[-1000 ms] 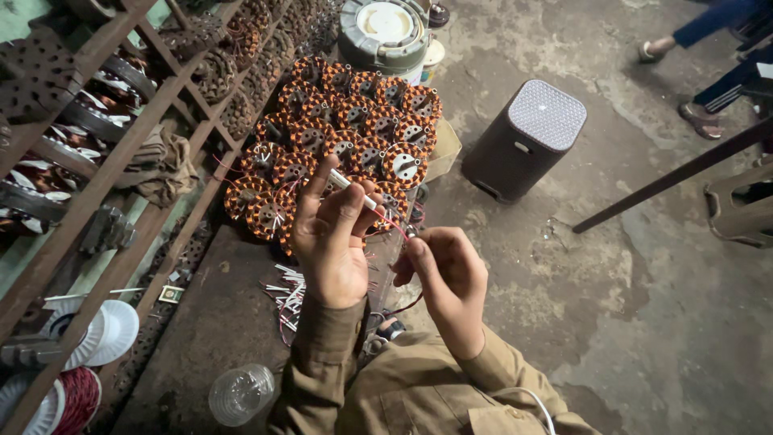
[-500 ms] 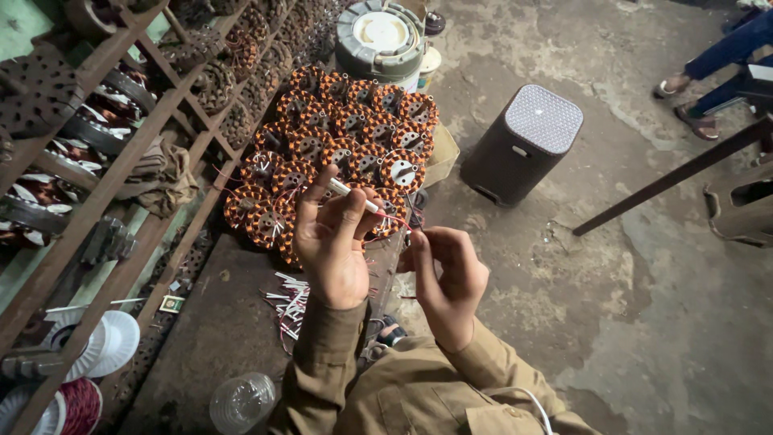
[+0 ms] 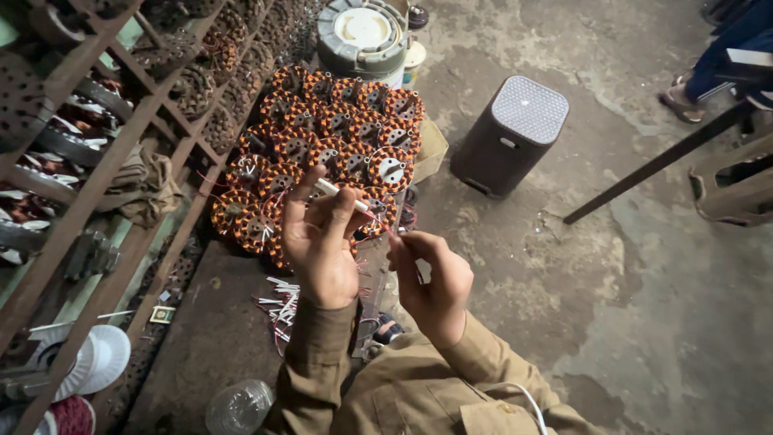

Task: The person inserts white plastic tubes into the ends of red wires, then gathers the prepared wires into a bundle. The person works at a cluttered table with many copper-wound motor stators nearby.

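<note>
Rough concrete floor (image 3: 644,322), stained and cracked, under a low dark workbench (image 3: 217,322). At the bench's far end, a heap of copper-wound stators (image 3: 322,137); near its middle, loose white sleeve pieces (image 3: 282,298). Left hand (image 3: 322,242) raised above the bench's right edge, thumb and fingertips pinched closed on a white sleeve tube (image 3: 342,195), remaining fingers loosely curled. Right hand (image 3: 431,278) just beside it, fingers closed around a thin red wire (image 3: 386,229) aimed at the tube's end. Dark perforated stool (image 3: 511,133) off to the right.
</note>
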